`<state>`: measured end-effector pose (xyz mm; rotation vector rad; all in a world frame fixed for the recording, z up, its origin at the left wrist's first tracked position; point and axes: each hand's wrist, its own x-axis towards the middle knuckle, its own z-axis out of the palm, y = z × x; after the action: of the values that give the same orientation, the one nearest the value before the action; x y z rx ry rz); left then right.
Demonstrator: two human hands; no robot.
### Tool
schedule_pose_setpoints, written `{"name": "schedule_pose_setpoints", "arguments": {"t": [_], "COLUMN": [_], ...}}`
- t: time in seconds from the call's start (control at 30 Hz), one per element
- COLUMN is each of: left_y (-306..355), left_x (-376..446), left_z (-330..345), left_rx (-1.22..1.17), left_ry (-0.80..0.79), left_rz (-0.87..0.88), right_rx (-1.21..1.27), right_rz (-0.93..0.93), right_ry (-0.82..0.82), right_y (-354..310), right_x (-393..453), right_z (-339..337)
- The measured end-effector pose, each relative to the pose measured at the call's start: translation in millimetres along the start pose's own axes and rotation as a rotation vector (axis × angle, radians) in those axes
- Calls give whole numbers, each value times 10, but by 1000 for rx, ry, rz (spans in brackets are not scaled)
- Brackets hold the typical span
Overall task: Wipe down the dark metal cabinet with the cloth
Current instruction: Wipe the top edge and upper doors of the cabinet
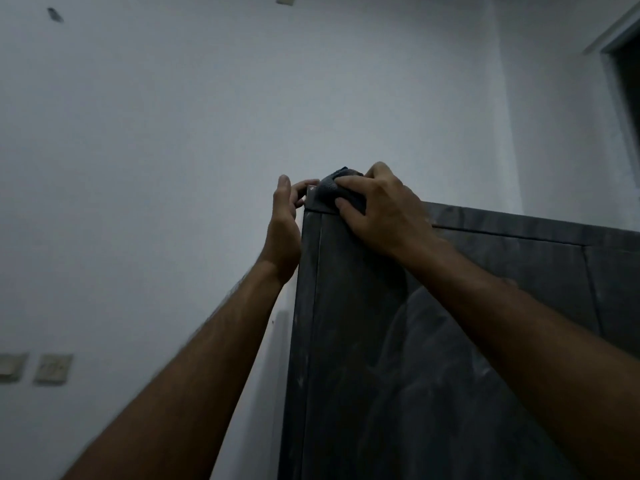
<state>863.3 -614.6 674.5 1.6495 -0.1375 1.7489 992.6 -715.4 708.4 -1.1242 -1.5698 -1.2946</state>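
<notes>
Cabinet (433,358), dark and smudged, against white wall (173,133). Cloth (329,187) bunched at its top left corner, gripped under right hand (384,209). Left hand (285,216) curled on corner edge.

Your right hand (381,209) is covering most of the cloth (329,187) at frame centre | the cabinet (433,358) is running off the right and bottom edges | the two wall plates (53,368) at lower left are blurring beyond reading | your left hand's (285,223) fingertips are hiding behind the cabinet's top corner
</notes>
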Motion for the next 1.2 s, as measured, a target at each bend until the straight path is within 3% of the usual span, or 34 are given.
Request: {"name": "schedule_pose_setpoints", "arguments": {"t": [0.23, 0.4, 0.57, 0.73, 0.9, 0.97, 1.1, 1.2], "left_y": [-59, 11, 25, 28, 9, 5, -49, -87], "left_x": [113, 84, 131, 155, 255, 253, 203, 155], "left_z": [-175, -196, -255, -288, -383, -394, -342, -310], "left_rx": [61, 162, 171, 287, 346, 383, 366, 384], "left_ry": [-70, -111, -114, -177, -248, -273, -260, -264], "left_rz": [-8, 5, 45, 118, 84, 92, 116, 150], "right_rx": [-53, -40, -39, -93, -72, -89, -138, -102], "right_rz": [-193, -17, -134, 73, -102, -38, 149, 0], "right_ry": [-108, 24, -37, 78, -50, -58, 93, -7], "right_y": [-50, -85, -235, -63, -133, 35, 103, -76], "right_x": [-211, 48, -210, 54, -308, -367, -82, -285], "right_z": [-6, 9, 114, -4, 51, -70, -111, -59]}}
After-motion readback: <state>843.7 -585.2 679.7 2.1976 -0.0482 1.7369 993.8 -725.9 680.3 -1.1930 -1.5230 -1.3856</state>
